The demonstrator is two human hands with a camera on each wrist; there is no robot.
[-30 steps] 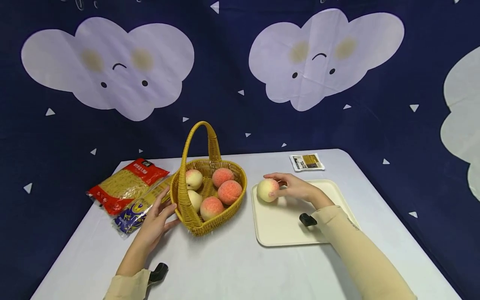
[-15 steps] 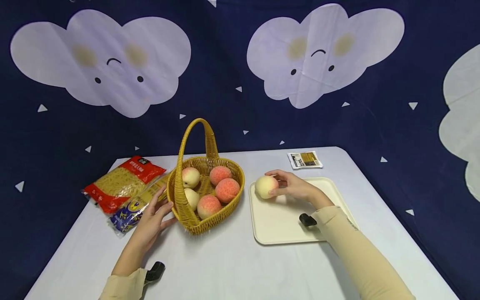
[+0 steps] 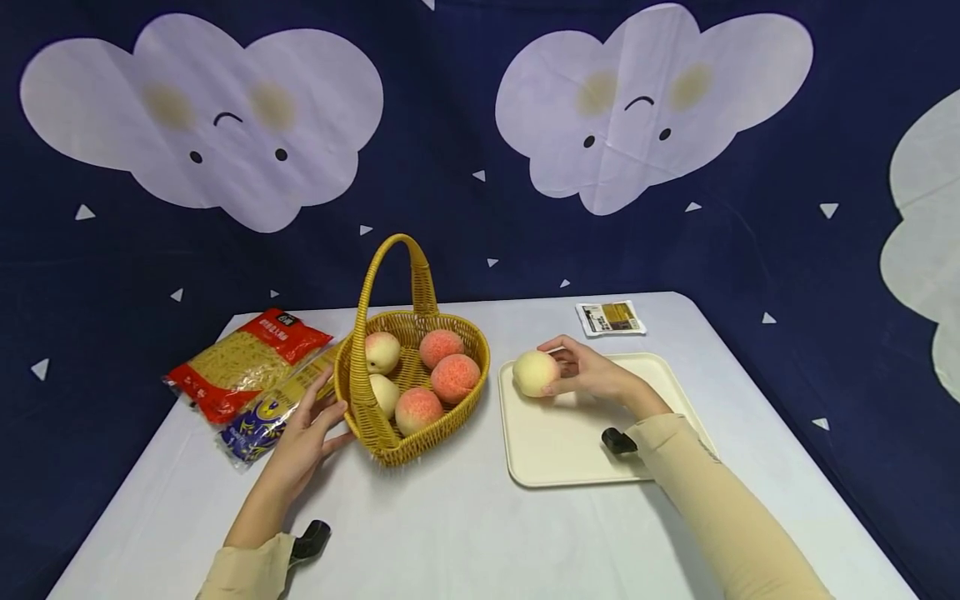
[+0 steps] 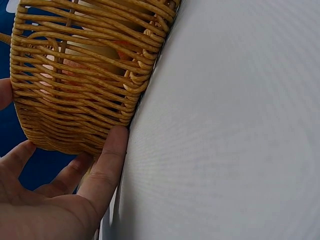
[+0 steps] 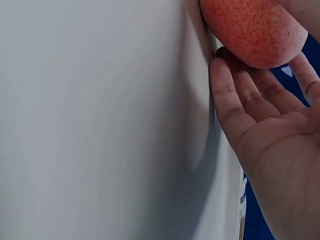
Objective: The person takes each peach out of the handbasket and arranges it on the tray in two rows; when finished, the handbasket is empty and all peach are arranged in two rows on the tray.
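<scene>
A yellow wicker basket [image 3: 408,456] with a tall handle stands left of the middle of the table and holds several peaches [image 3: 454,378], some pale and some pinkish red. My left hand [image 3: 298,446] rests its spread fingers against the basket's left side; in the left wrist view, fingertips [image 4: 117,137] touch the weave low down. On the right, my right hand [image 3: 600,377] holds a pale peach [image 3: 534,373] at the far left corner of a cream tray [image 3: 573,454]. The right wrist view shows the red side of this peach [image 5: 255,32] between thumb and fingers.
Left of the basket lie a red pasta bag [image 3: 247,362] and a blue-and-yellow packet [image 3: 270,417], partly overlapping. A small white-and-brown packet [image 3: 611,318] lies behind the tray. A dark blue cloth with clouds [image 3: 450,250] hangs behind the white table [image 3: 450,542].
The head view has shifted slightly. My left hand stays against the basket, and my right hand keeps its hold on the peach, which has barely moved on the tray.
</scene>
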